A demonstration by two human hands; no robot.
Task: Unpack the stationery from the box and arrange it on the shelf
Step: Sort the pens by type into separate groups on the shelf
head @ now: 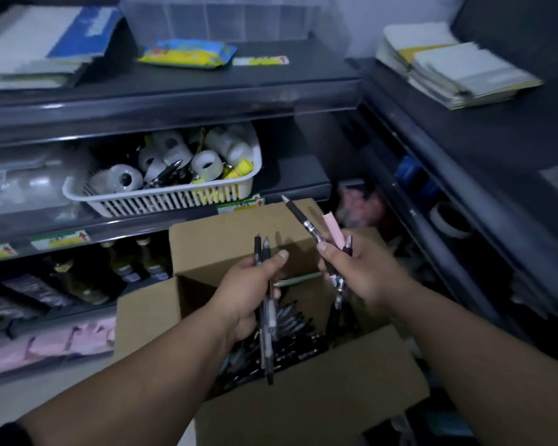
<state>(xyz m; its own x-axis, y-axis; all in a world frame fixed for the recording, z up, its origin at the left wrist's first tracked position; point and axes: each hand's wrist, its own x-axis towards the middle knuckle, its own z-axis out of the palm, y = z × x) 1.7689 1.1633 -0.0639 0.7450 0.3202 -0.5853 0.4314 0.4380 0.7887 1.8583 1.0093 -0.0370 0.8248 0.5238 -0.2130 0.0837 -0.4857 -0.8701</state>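
Fingers (327,254) clutch several slim black pens (304,221).

Dark grey shelving (174,101) is being shown across the back, and a second unit (464,140) is being set at an angle on the right — the two are being joined at a corner. A pale wall (361,24) is being glimpsed above it, pale floor (16,397) at lower left. Everything is being lit dimly — a faint sheen is being caught along the shelf edges.

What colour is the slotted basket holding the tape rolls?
White; the basket shows best in the head view.
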